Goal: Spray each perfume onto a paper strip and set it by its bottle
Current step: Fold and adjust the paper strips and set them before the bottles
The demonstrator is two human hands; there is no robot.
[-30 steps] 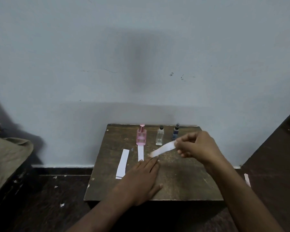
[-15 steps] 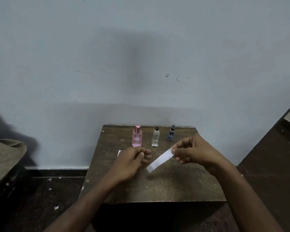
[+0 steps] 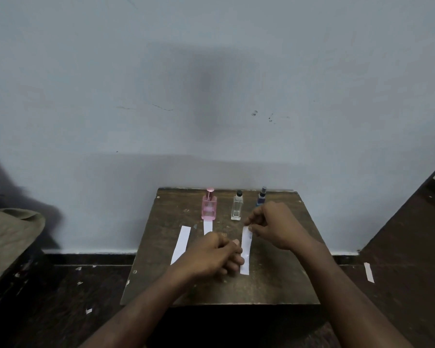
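Wall [image 3: 211,84], pale grey-blue, marked and shadowed, behind the far edge of the tabletop [image 3: 274,285]. Tabletop dark worn wood.

Right hand [image 3: 276,226] over the right half, thumb and forefinger pinching the far end of a white paper strip [image 3: 245,249]. Strip's long axis runs far edge to near edge, far end pointing between the clear bottle [image 3: 236,209] and the blue bottle [image 3: 261,197].

Left hand [image 3: 211,257] near the middle, fingers curled, fingertips against the strip's left edge; whether they grip it, cannot tell.

Second strip [image 3: 180,244] lies flat toward the left edge, same orientation, slightly slanted. Third strip [image 3: 208,227] just in front of the pink bottle [image 3: 209,207], partly hidden by the left hand.

Three bottles upright in a row along the far edge.
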